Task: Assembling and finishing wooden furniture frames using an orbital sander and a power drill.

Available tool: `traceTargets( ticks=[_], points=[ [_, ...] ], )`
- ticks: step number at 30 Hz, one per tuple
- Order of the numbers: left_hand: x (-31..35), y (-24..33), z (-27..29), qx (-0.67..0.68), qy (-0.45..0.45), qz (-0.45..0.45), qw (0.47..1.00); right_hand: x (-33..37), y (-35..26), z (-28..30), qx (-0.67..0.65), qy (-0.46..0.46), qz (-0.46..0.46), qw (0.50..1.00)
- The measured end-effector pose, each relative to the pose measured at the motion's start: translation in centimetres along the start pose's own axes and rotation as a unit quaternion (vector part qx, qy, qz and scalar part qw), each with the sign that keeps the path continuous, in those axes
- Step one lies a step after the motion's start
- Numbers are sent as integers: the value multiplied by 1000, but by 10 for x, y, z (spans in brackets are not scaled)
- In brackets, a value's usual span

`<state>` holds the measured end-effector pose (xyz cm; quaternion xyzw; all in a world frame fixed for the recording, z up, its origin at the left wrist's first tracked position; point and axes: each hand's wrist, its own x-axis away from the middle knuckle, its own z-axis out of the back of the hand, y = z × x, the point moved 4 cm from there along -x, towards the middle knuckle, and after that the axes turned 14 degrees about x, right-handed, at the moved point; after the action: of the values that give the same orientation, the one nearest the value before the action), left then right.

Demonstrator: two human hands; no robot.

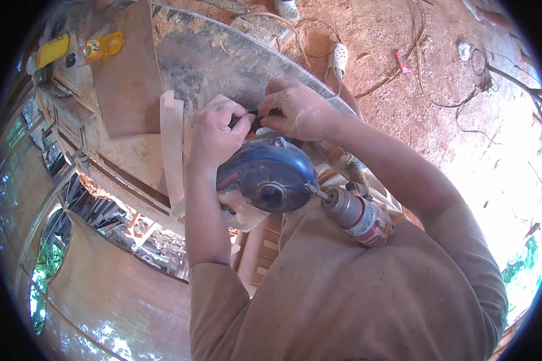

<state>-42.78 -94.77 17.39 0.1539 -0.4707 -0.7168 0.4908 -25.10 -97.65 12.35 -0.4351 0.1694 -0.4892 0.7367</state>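
A dark blue power tool with a rounded housing (271,171), which looks like a circular saw, sits at the table's near edge, close to my body. At its far end my left hand (218,129) is closed, thumb and fingers pinched on a small dark part. Facing it, my right hand (298,109) pinches at the same spot, its fingers bent together. What exactly the fingertips hold is largely hidden between them. A drill (361,219) with a grey and red body lies against my shirt, its bit pointing at the blue housing.
Sawdust covers the dark tabletop (186,45). A pale wood strip (172,150) and a brown board (126,78) lie left of my hands. Two yellow bottles (105,47) stand farther left. Beyond the table, another person's clog (338,57) and a cord (420,66) are on the sandy floor.
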Motion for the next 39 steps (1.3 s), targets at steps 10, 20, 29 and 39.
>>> traceTargets(
  ticks=[10, 20, 29, 39],
  points=[
    [-2, -16, 21, 38, 74, 55, 995, 1, 3, -2, -20, 21, -24, 999],
    [-3, -2, 0, 19, -37, 52, 998, 6, 3, -2, -32, 43, -14, 998],
    [7, -5, 2, 24, -26, 43, 998, 6, -5, -2, 0, 59, 10, 998],
    [30, -62, 53, 40, 280, 105, 953, 20, -11, 3, 6, 63, 16, 998]
  ],
)
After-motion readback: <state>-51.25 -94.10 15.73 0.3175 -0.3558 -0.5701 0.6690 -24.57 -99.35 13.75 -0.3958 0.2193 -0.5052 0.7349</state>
